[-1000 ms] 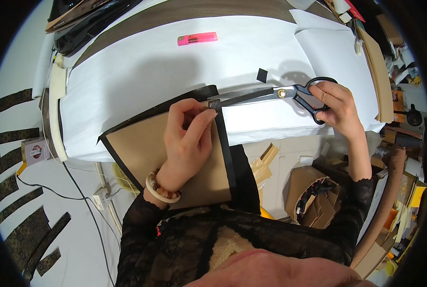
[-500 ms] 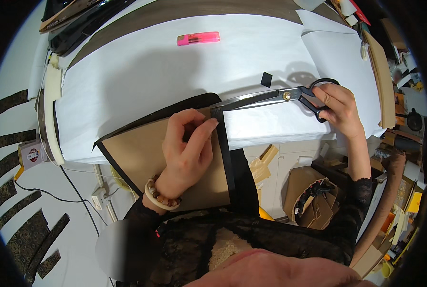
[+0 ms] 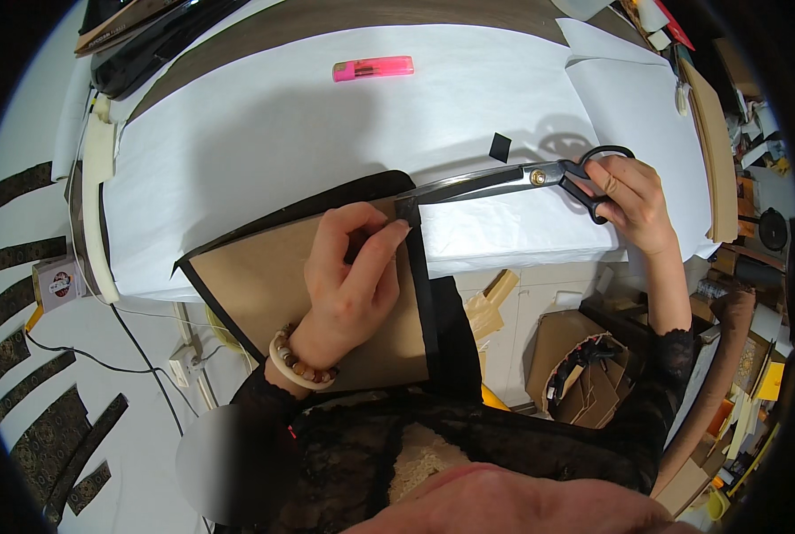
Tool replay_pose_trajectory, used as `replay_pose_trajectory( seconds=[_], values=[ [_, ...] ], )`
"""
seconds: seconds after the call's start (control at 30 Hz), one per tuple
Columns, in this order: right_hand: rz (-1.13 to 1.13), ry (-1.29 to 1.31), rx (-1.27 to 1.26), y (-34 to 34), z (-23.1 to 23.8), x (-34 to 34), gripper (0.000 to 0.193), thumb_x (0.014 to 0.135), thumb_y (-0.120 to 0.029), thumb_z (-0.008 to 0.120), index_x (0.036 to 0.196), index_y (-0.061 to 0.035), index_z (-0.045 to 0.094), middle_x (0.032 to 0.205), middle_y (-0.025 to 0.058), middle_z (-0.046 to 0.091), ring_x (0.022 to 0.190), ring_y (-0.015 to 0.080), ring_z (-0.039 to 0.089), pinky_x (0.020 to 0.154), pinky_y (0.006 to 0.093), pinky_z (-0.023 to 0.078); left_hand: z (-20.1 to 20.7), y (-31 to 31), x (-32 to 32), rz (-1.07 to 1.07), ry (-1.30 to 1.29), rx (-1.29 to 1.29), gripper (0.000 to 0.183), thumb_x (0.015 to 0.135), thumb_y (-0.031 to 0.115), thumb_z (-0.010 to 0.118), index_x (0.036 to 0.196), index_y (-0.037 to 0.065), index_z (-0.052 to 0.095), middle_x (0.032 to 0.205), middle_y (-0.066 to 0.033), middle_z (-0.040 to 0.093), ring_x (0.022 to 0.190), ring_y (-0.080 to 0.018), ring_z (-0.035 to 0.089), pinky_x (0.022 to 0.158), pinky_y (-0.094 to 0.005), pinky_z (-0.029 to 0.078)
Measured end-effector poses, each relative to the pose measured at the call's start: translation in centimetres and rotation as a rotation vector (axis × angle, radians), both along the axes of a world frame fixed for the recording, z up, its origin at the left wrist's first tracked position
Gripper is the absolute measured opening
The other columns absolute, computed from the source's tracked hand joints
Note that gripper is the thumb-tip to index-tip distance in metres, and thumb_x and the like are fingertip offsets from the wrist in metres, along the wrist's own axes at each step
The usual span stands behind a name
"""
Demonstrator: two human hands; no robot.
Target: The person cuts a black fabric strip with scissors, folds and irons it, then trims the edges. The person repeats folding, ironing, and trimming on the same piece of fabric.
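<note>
In my right hand (image 3: 633,198) is a pair of large scissors (image 3: 538,176) with black handles, my fingers through the loops. The long blades point left, nearly together, and their tips reach the far right corner of a brown board (image 3: 255,267) edged with black material. A black strip (image 3: 421,294) runs down the board's right side. My left hand (image 3: 353,276), with bracelets on the wrist, is closed over the board, thumb and forefinger pinched at the strip near the blade tips. Whatever lies between those fingertips is hidden. More black material (image 3: 459,334) hangs beside the strip.
White paper (image 3: 468,98) covers the table. On it lie a pink lighter-shaped case (image 3: 372,68) and a small black scrap (image 3: 500,147). Patterned dark pieces (image 3: 41,440) lie at the far left. An open cardboard box (image 3: 548,356) stands below the table at right.
Hardly anything differs. The whole view has shifted slightly, while both hands, the scissors and the board keep nearly the same places relative to each other.
</note>
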State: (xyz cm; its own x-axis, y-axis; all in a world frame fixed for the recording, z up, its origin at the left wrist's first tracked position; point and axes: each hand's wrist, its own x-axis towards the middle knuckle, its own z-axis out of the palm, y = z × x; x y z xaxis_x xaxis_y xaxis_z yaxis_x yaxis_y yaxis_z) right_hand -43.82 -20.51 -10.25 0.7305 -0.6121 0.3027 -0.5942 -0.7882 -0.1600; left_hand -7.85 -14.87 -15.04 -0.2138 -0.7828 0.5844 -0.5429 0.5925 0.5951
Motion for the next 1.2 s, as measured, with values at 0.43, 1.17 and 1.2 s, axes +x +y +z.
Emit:
replay_pose_trajectory(
  seconds=[0.43, 1.17, 1.2],
  values=[
    [0.053, -0.002, -0.091, -0.13, -0.33, -0.40, 0.046, 0.076, -0.025, 0.071, 0.110, 0.0062, 0.066, 0.077, 0.0104, 0.058, 0.066, 0.0274, 0.062, 0.056, 0.0370, 0.051, -0.09, -0.08, 0.04, 0.004, 0.005, -0.015, 0.025, 0.076, -0.017, 0.068, 0.094, 0.000, 0.069, 0.100, -0.0110, 0.055, 0.075, -0.0188, 0.058, 0.062, -0.0258, 0.048],
    [0.066, 0.024, -0.118, -0.10, 0.23, 0.20, 0.052, 0.071, -0.024, 0.071, 0.112, 0.0068, 0.067, 0.080, 0.0109, 0.062, 0.066, 0.0270, 0.064, 0.055, 0.0358, 0.051, -0.11, -0.06, 0.18, -0.006, 0.007, -0.014, 0.025, 0.076, -0.016, 0.068, 0.094, 0.001, 0.070, 0.097, -0.0104, 0.056, 0.074, -0.0187, 0.057, 0.060, -0.0262, 0.047],
    [0.064, 0.028, -0.113, 0.04, 0.23, 0.10, 0.050, 0.071, -0.021, 0.072, 0.112, 0.0068, 0.067, 0.080, 0.0111, 0.063, 0.066, 0.0270, 0.064, 0.055, 0.0355, 0.051, -0.09, 0.02, 0.26, -0.011, 0.006, -0.004, 0.024, 0.077, -0.015, 0.068, 0.094, 0.001, 0.070, 0.097, -0.0104, 0.056, 0.075, -0.0188, 0.057, 0.060, -0.0262, 0.047]
  ],
)
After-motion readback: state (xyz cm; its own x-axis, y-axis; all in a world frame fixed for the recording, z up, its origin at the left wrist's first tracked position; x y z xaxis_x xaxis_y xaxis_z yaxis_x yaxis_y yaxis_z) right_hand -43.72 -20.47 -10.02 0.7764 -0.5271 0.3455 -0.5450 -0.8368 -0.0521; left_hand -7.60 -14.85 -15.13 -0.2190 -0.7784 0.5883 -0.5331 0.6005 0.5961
